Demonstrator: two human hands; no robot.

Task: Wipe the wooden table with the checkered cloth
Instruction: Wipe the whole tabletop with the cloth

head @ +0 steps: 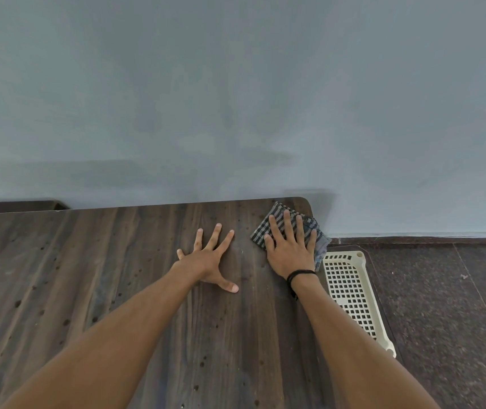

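The dark wooden table (pixel 88 276), its grain pocked with small holes, fills the lower left below a blue-grey wall (pixel 236 98). At centre the left hand (pixel 206 261) lies flat on bare wood, fingers spread. The right hand (pixel 290 252) presses straight fingers onto the folded checkered cloth (pixel 261 227) at the table's far right corner. A cream perforated basket (pixel 351 290) shows past the edge, over speckled dark floor (pixel 442 290).

Soft even light, wide-angle warp, edges blurry.
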